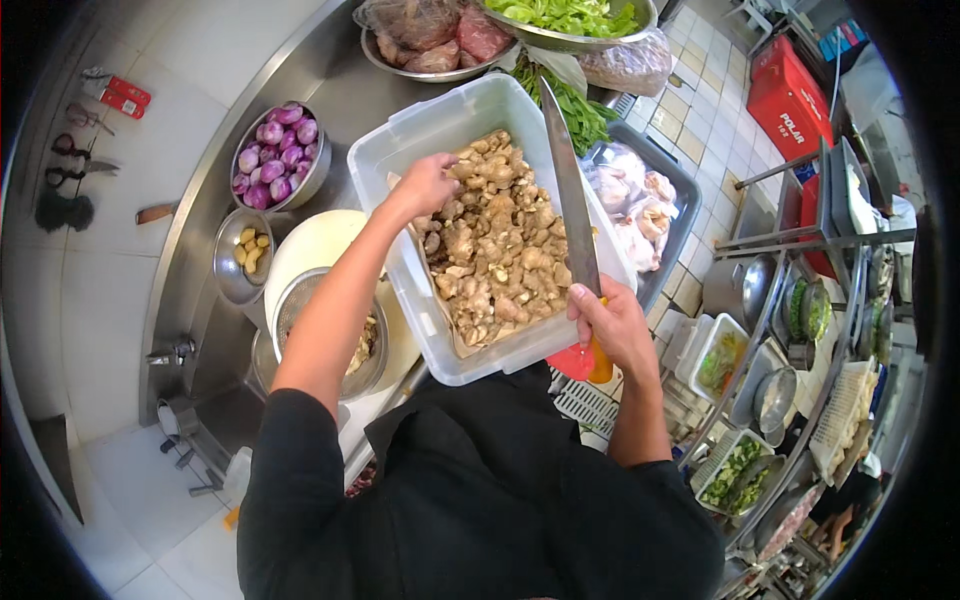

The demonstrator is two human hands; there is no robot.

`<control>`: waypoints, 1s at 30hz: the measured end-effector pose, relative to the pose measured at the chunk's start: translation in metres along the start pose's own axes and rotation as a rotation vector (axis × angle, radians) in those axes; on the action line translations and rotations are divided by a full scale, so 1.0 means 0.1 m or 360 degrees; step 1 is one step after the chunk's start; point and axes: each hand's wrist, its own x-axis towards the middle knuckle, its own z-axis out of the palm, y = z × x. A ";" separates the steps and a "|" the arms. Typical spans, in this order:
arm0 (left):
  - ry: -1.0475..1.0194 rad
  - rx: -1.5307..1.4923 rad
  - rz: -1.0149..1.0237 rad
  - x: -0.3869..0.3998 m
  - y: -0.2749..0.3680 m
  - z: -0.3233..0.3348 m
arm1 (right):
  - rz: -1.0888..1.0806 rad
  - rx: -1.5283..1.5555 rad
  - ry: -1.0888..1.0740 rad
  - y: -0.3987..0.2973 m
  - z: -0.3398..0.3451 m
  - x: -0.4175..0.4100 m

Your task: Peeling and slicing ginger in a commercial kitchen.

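A translucent plastic bin in front of me holds a heap of ginger root on a brown liner. Over the bin's far left part, my left hand reaches in with its fingers curled at the ginger. Whether a piece is between those fingers is hidden. My right hand grips a large knife by its yellow handle at the bin's near right side. Its long blade points away from me, along the right rim. Just below that hand shows a red object, partly covered.
On the steel counter stand a bowl of peeled purple onions, a small bowl of peeled pieces, a colander on a round white board, and a meat bowl. A grey tray holds bagged poultry; shelving stands right.
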 end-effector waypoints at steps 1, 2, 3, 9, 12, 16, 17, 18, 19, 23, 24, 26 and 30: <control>-0.0086 0.0074 -0.0088 0.13 0.03 0.08 | 0.0004 0.0056 -0.0027 0.03 -0.03 0.02; -0.0095 0.0078 -0.0090 0.26 0.01 0.16 | 0.0010 0.0064 -0.0025 0.03 -0.04 0.04; -0.0050 0.0228 -0.0115 0.38 0.01 0.25 | 0.0053 0.0106 -0.0037 0.01 -0.04 0.04; -0.0052 0.0756 -0.0186 0.53 -0.01 0.51 | 0.0069 0.0126 -0.0086 -0.05 -0.09 0.07; -0.0008 0.0781 -0.0185 0.46 -0.03 0.46 | 0.0151 0.0148 -0.0146 -0.03 -0.12 0.08; -0.0022 0.0909 -0.0097 0.37 -0.03 0.39 | 0.0172 0.0050 -0.0226 -0.10 -0.13 0.11; -0.0012 0.0912 -0.0107 0.34 -0.05 0.35 | 0.0189 0.0033 -0.0241 -0.12 -0.12 0.12; -0.0062 0.0880 -0.0063 0.31 -0.05 0.29 | 0.0186 0.0030 -0.0248 -0.12 -0.12 0.12; -0.0110 0.0847 -0.0021 0.28 -0.05 0.24 | 0.0185 0.0033 -0.0251 -0.12 -0.12 0.13; -0.0069 0.0130 -0.0275 0.05 0.15 -0.01 | 0.0179 0.0061 -0.0273 -0.12 -0.13 0.15; -0.0014 -0.0116 -0.0183 0.01 0.13 -0.06 | 0.0171 0.0056 -0.0286 -0.13 -0.11 0.16; 0.0096 -0.0721 -0.0038 -0.14 0.10 -0.12 | 0.0128 0.0078 -0.0264 -0.18 -0.09 0.16; 0.0096 -0.1424 -0.0095 -0.54 0.37 -0.28 | 0.0053 0.0010 -0.0233 -0.14 -0.06 0.18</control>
